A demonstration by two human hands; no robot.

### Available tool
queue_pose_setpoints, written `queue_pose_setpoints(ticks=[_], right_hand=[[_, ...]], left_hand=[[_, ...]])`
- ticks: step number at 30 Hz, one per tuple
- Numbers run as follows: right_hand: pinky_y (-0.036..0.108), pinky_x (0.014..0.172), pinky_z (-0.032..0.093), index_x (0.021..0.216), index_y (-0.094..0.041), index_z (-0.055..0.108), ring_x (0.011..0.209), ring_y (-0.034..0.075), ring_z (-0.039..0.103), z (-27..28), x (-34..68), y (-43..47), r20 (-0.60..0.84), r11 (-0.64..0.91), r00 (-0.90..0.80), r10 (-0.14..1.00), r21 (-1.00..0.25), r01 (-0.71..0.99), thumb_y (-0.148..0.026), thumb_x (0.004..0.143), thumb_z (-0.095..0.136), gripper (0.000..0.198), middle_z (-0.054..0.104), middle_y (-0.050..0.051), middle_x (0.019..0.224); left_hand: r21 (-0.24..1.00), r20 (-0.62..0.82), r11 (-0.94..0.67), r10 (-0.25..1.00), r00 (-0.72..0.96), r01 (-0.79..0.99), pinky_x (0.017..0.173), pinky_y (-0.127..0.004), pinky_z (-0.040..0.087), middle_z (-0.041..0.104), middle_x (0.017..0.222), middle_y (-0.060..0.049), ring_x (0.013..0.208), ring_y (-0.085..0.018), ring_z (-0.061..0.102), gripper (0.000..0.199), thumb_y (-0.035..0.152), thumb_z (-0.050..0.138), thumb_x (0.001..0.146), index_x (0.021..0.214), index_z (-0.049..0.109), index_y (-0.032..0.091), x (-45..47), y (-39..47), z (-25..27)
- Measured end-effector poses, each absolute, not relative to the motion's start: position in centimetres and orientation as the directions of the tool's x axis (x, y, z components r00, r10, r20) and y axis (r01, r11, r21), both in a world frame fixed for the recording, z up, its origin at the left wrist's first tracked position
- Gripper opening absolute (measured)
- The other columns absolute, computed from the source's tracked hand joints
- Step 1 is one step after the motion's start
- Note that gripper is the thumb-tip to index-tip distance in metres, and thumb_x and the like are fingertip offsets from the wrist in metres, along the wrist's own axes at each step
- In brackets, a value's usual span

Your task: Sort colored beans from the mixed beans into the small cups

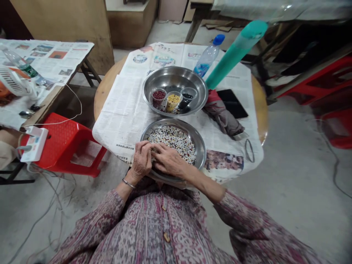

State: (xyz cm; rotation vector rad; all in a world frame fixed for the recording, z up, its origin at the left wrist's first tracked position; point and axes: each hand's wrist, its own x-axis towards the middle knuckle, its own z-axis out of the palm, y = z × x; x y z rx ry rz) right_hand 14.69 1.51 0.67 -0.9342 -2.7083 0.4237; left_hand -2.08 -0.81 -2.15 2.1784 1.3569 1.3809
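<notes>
Mixed grains (174,141) lie in the pan (200,146) beyond the 2 hands (142,160) (170,161).

I count two hands, one left hand (141,161) and one right hand (172,161); two metal bowls, one far bowl (176,75) and one near bowl (201,148); three plastic cups (173,102); two plastic bottles (206,58); one bracelet (128,183); one power strip (35,146); one green tube (232,60).

Table (106,85): round, wooden; newspaper (117,119) over most of top. On paper: pan (200,146) at near edge; bowl (176,74) just beyond; to right, bottle (205,60), green tube (233,57), grey-red bundle (224,114) beside black slab (233,103), dark loop (252,150).
</notes>
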Motion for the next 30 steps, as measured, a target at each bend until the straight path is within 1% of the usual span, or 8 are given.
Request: queue_pose_setpoints(ticks=[3,7,14,17,20,23,27,30], right_hand=[[0.043,0.089,0.050,0.115,-0.014,0.062,0.110,0.029,0.051,0.8,14.4,3.3,0.121,0.767,-0.767,0.630,-0.252,0.590,-0.016,0.087,0.056,0.028,0.058,0.017,0.124],[0.036,0.081,0.049,0.101,-0.016,0.066,0.099,0.025,0.055,0.6,17.1,5.3,0.085,0.636,-0.633,0.770,-0.195,0.747,-0.009,0.090,0.048,0.022,0.064,0.012,0.101],[0.040,0.091,0.047,0.118,-0.015,0.065,0.107,0.028,0.054,-0.3,19.8,6.4,0.211,0.375,-0.328,0.921,-0.256,0.891,-0.027,0.095,0.054,0.028,0.064,0.014,0.112],[0.039,0.088,0.048,0.119,-0.017,0.064,0.108,0.028,0.054,-0.1,18.0,5.5,0.173,0.449,-0.416,0.893,-0.286,0.846,-0.034,0.093,0.061,0.032,0.062,0.014,0.116],[0.031,0.078,0.047,0.104,-0.018,0.067,0.096,0.021,0.058,0.7,16.8,3.7,0.069,0.559,-0.575,0.815,-0.356,0.749,-0.022,0.093,0.059,0.014,0.062,0.009,0.103],[0.026,0.069,0.041,0.095,-0.020,0.067,0.083,0.016,0.057,1.6,17.2,1.5,0.011,0.611,-0.667,0.745,-0.412,0.676,-0.012,0.093,0.055,0.014,0.062,0.005,0.093],[0.025,0.070,0.039,0.094,-0.021,0.068,0.083,0.014,0.057,1.9,18.3,-0.7,-0.023,0.681,-0.768,0.640,-0.445,0.581,-0.008,0.087,0.060,0.016,0.064,0.002,0.091],[0.027,0.072,0.041,0.097,-0.022,0.070,0.086,0.016,0.059,1.3,18.7,-0.5,-0.037,0.674,-0.748,0.663,-0.406,0.617,-0.011,0.089,0.060,0.017,0.066,0.003,0.092]], left_hand=[[0.599,0.602,-0.553,0.788,0.131,0.579,0.097,-0.040,0.047,0.057,0.112,-0.011,0.108,-0.021,0.053,0.020,0.013,0.037,0.101,0.113,0.053,0.017,-2.1,-0.8,-2.1],[0.586,0.608,-0.573,0.778,0.157,0.572,0.095,-0.038,0.047,0.058,0.109,-0.010,0.106,-0.021,0.054,0.021,0.011,0.037,0.101,0.111,0.055,0.017,-2.1,-0.7,-2.1],[0.558,0.629,-0.611,0.753,0.193,0.562,0.094,-0.038,0.048,0.059,0.107,-0.010,0.105,-0.021,0.055,0.023,0.008,0.039,0.098,0.111,0.056,0.017,-2.3,-0.4,-2.2],[0.543,0.643,-0.628,0.738,0.205,0.558,0.094,-0.039,0.048,0.059,0.106,-0.009,0.104,-0.021,0.055,0.024,0.007,0.039,0.097,0.111,0.056,0.016,-2.4,-0.3,-2.2],[0.538,0.641,-0.622,0.740,0.204,0.569,0.092,-0.039,0.049,0.060,0.106,-0.009,0.103,-0.021,0.055,0.025,0.007,0.039,0.097,0.111,0.057,0.016,-2.4,-0.3,-2.3],[0.540,0.630,-0.614,0.749,0.207,0.576,0.092,-0.039,0.049,0.060,0.106,-0.010,0.103,-0.021,0.056,0.024,0.007,0.039,0.097,0.110,0.058,0.016,-2.5,-0.3,-2.4],[0.550,0.619,-0.602,0.759,0.202,0.579,0.091,-0.039,0.049,0.061,0.106,-0.009,0.102,-0.021,0.057,0.024,0.009,0.040,0.098,0.110,0.059,0.017,-2.5,-0.3,-2.5],[0.544,0.625,-0.606,0.754,0.202,0.580,0.092,-0.039,0.049,0.061,0.106,-0.009,0.103,-0.021,0.056,0.025,0.009,0.040,0.097,0.110,0.059,0.017,-2.5,-0.3,-2.6]])
